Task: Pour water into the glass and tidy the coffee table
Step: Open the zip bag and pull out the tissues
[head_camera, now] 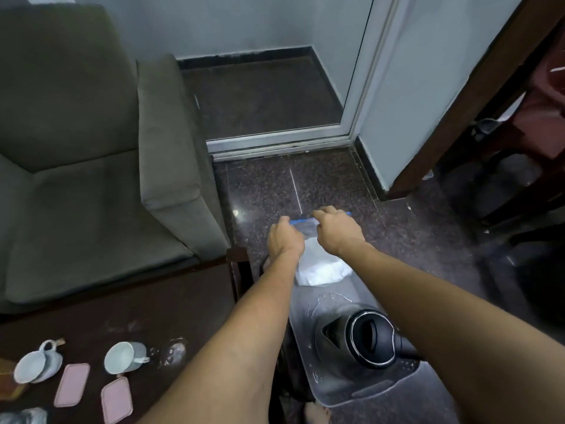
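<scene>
Both hands hold a clear zip bag [318, 264] with a blue seal strip and white contents, out over the far end of a clear plastic bin [363, 390] on the floor. My left hand [284, 238] pinches the seal's left end; my right hand [337, 229] grips its right part. A black kettle [367, 342], lid open, stands in the bin under my right forearm. On the dark coffee table [128, 304] at lower left lie a clear glass [174, 353], a tipped white cup [125, 358], another cup on a saucer [36, 365] and two pink coasters [72, 384].
A grey-green armchair [91, 166] fills the left side behind the table. A glass door [275, 87] with a white frame is ahead. Dark speckled floor [321, 185] lies between. A dark wooden frame [477, 96] and shadowed furniture stand at right.
</scene>
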`<state>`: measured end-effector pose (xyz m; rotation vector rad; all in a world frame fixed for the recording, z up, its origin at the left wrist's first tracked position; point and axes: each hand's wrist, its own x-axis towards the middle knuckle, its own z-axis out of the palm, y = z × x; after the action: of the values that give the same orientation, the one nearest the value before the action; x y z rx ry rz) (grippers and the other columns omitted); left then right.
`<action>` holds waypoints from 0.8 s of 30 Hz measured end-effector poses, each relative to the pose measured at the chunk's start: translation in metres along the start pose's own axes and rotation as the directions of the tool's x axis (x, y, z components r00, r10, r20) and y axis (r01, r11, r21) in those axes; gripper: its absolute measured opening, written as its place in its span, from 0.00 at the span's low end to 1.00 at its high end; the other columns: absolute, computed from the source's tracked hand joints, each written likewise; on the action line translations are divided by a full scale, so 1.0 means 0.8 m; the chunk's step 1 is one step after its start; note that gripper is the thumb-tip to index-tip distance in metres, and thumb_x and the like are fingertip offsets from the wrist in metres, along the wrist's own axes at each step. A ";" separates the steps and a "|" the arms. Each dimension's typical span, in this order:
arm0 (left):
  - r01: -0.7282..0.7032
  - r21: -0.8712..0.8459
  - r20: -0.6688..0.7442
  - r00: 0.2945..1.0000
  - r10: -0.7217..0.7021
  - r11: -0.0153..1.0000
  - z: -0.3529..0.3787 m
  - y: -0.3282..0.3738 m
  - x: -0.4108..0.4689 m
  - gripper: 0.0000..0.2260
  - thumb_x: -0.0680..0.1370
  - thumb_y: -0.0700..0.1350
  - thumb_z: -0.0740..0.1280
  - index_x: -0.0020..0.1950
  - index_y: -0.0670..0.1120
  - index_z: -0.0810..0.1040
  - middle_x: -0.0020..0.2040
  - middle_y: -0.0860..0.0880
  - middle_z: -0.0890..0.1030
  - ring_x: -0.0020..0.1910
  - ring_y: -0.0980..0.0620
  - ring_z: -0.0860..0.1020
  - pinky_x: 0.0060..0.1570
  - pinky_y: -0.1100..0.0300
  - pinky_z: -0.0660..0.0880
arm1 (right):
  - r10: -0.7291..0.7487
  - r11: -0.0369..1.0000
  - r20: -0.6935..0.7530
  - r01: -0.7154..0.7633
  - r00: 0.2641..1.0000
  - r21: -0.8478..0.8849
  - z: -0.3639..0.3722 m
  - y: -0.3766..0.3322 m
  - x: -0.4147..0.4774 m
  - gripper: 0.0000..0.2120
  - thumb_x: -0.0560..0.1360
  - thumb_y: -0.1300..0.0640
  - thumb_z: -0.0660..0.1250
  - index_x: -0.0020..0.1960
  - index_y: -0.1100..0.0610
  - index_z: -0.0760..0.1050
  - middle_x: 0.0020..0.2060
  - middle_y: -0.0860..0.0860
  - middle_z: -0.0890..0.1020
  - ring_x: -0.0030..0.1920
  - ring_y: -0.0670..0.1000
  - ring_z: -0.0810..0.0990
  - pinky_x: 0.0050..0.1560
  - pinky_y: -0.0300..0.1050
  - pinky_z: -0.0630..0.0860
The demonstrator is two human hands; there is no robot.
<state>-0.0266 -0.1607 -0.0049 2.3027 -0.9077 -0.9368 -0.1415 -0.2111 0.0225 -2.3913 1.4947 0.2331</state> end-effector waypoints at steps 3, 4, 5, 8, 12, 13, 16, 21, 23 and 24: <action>0.056 -0.022 0.014 0.998 -0.056 0.998 0.016 -0.001 0.021 0.18 0.86 0.45 0.57 0.76 0.46 0.69 0.70 0.41 0.76 0.69 0.38 0.73 0.64 0.49 0.71 | -0.037 0.999 0.016 0.038 0.999 -0.029 0.012 0.001 0.022 0.25 0.82 0.59 0.61 0.78 0.54 0.64 0.79 0.52 0.64 0.77 0.58 0.62 0.71 0.54 0.66; 0.073 -0.040 0.019 0.997 -0.073 0.996 0.021 -0.002 0.028 0.19 0.86 0.47 0.56 0.76 0.46 0.68 0.72 0.41 0.75 0.70 0.38 0.73 0.65 0.49 0.70 | -0.059 0.997 0.015 0.059 0.998 -0.047 0.016 0.000 0.029 0.26 0.82 0.59 0.61 0.79 0.54 0.62 0.80 0.52 0.62 0.79 0.57 0.59 0.73 0.54 0.63; 0.090 -0.058 0.023 0.996 -0.089 0.994 0.024 -0.002 0.034 0.19 0.86 0.48 0.57 0.77 0.46 0.67 0.72 0.41 0.74 0.71 0.39 0.72 0.66 0.49 0.70 | -0.080 0.994 0.016 0.081 0.997 -0.071 0.021 0.001 0.035 0.26 0.83 0.59 0.61 0.80 0.54 0.61 0.80 0.52 0.61 0.80 0.57 0.57 0.75 0.54 0.59; 0.125 -0.074 0.045 0.992 -0.122 0.989 0.034 -0.003 0.048 0.18 0.85 0.48 0.58 0.74 0.46 0.72 0.70 0.41 0.76 0.69 0.38 0.74 0.63 0.49 0.72 | -0.112 0.987 0.069 0.119 0.991 -0.109 0.033 0.004 0.052 0.27 0.83 0.58 0.60 0.81 0.52 0.58 0.81 0.50 0.58 0.82 0.56 0.52 0.80 0.56 0.52; 0.051 -0.094 0.053 0.998 -0.047 0.994 0.038 -0.009 0.054 0.10 0.83 0.45 0.62 0.57 0.46 0.82 0.55 0.42 0.84 0.56 0.39 0.80 0.54 0.49 0.78 | -0.129 0.985 0.110 0.140 0.986 -0.101 0.042 0.008 0.057 0.26 0.84 0.55 0.58 0.81 0.51 0.58 0.80 0.50 0.63 0.81 0.54 0.55 0.80 0.59 0.49; 0.025 -0.109 0.046 0.999 -0.020 0.994 0.036 -0.009 0.053 0.09 0.82 0.45 0.63 0.55 0.46 0.83 0.53 0.43 0.85 0.55 0.40 0.81 0.53 0.49 0.79 | -0.128 0.985 0.103 0.139 0.986 -0.102 0.041 0.009 0.057 0.23 0.85 0.54 0.57 0.80 0.52 0.61 0.78 0.51 0.67 0.80 0.55 0.57 0.80 0.59 0.48; -0.059 -0.138 0.024 0.998 0.063 0.989 0.025 -0.005 0.040 0.08 0.81 0.44 0.66 0.54 0.49 0.84 0.52 0.45 0.86 0.53 0.43 0.81 0.52 0.52 0.78 | -0.139 0.980 0.069 0.147 0.988 -0.136 0.032 0.011 0.052 0.17 0.85 0.51 0.55 0.72 0.52 0.71 0.68 0.53 0.76 0.74 0.57 0.66 0.79 0.60 0.49; -0.161 -0.171 0.017 0.986 0.167 0.972 -0.001 0.009 0.012 0.07 0.82 0.46 0.65 0.53 0.51 0.84 0.49 0.48 0.86 0.51 0.44 0.82 0.50 0.52 0.77 | -0.192 0.965 -0.017 0.186 0.981 -0.187 -0.010 0.010 0.035 0.16 0.85 0.49 0.55 0.64 0.51 0.78 0.60 0.51 0.81 0.67 0.57 0.70 0.78 0.59 0.48; -0.206 -0.192 0.010 0.977 0.212 0.960 -0.017 0.019 -0.004 0.07 0.82 0.46 0.65 0.53 0.51 0.84 0.49 0.49 0.86 0.52 0.45 0.82 0.52 0.50 0.79 | -0.202 0.962 -0.046 0.189 0.978 -0.198 -0.032 0.007 0.024 0.16 0.85 0.50 0.55 0.63 0.50 0.80 0.59 0.51 0.82 0.66 0.57 0.71 0.78 0.59 0.49; -0.232 -0.196 0.001 0.972 0.237 0.953 -0.029 0.026 -0.013 0.08 0.82 0.46 0.65 0.53 0.51 0.84 0.50 0.49 0.86 0.52 0.46 0.82 0.53 0.50 0.79 | -0.207 0.961 -0.063 0.190 0.976 -0.200 -0.044 0.005 0.018 0.16 0.85 0.50 0.55 0.63 0.50 0.80 0.58 0.51 0.82 0.66 0.56 0.71 0.78 0.59 0.48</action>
<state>-0.0235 -0.1624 0.0275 1.9731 -1.0254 -0.9092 -0.1394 -0.2367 0.0508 -2.7157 1.3056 0.2448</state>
